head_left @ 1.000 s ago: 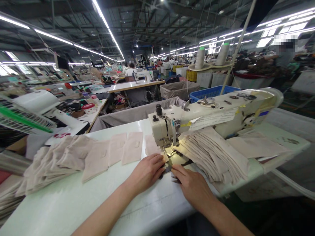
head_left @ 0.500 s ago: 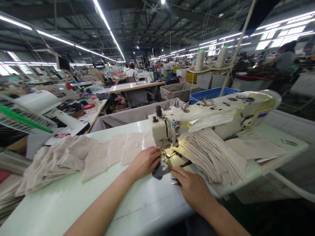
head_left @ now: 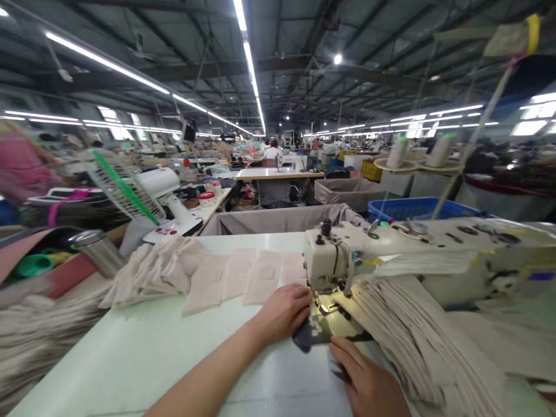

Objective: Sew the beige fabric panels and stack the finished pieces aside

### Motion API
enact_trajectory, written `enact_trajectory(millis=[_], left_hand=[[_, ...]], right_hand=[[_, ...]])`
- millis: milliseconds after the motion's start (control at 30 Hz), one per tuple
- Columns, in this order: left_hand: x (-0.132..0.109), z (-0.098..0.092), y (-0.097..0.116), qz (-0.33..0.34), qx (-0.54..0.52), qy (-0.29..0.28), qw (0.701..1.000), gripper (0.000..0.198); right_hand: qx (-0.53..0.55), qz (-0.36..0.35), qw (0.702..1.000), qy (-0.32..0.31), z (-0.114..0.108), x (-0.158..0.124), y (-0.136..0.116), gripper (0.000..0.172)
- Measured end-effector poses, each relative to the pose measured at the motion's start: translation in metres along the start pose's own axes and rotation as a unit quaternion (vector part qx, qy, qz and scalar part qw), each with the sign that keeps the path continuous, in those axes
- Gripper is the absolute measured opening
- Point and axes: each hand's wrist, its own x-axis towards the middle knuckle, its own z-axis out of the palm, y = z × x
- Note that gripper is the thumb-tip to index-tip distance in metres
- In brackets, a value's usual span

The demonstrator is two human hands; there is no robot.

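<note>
My left hand (head_left: 281,313) lies just left of the needle area of a cream sewing machine (head_left: 328,255), palm down with the fingers bent together. Its fingertips are partly hidden, and what they hold cannot be made out. At the front edge of the dark metal plate (head_left: 319,336) is my right hand (head_left: 369,373), closed around small thread snips (head_left: 340,369) whose blades look blurred. Beige fabric pieces with a small patch (head_left: 263,275) lie in a row behind my left hand. To the right of the needle, a fanned stack of beige fabric (head_left: 403,324) reaches the lit plate.
A crumpled beige pile (head_left: 156,269) sits at the table's left, near a white fan (head_left: 160,188) and a metal flask (head_left: 98,252). Behind the machine stand a grey cloth bin (head_left: 278,220), a blue basket (head_left: 408,205) and thread cones (head_left: 397,153).
The view has turned left, so the machine and table sit farther right and lower. Both hands keep about the same places beside the needle plate.
</note>
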Motion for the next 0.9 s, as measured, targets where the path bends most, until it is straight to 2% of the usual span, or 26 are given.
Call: enact_trajectory(millis=[133,267,333,467,567,733,900], left_hand=[[-0.006,0.01,0.0,-0.037,0.005,0.009,0.999,0.027],[-0.01,0.02,-0.003,-0.117,0.024,0.012,0.993,0.055],[-0.011,0.021,-0.003,-0.134,0.027,0.001,0.991,0.058],[-0.016,0.007,0.006,-0.153,0.013,-0.034,0.988,0.043],[-0.019,-0.009,0.011,-0.224,-0.023,-0.048,0.973,0.031],[-0.007,-0.024,-0.003,-0.378,0.007,0.003,0.926,0.031],[0.011,-0.017,-0.023,-0.466,-0.025,0.037,0.884,0.021]], right_hand=[[-0.007,-0.063,0.997,0.033,0.004,-0.005,0.015,0.069],[0.002,-0.069,0.996,0.053,0.002,-0.006,0.019,0.07],[0.001,-0.062,0.996,0.058,0.001,-0.007,0.018,0.068],[-0.011,-0.051,0.996,0.073,0.001,-0.007,0.014,0.062],[-0.025,-0.044,0.996,0.076,-0.002,-0.005,0.009,0.057],[-0.038,-0.036,0.998,0.047,-0.013,0.0,-0.001,0.052],[-0.021,0.012,0.999,0.046,-0.018,0.003,-0.009,0.056]])
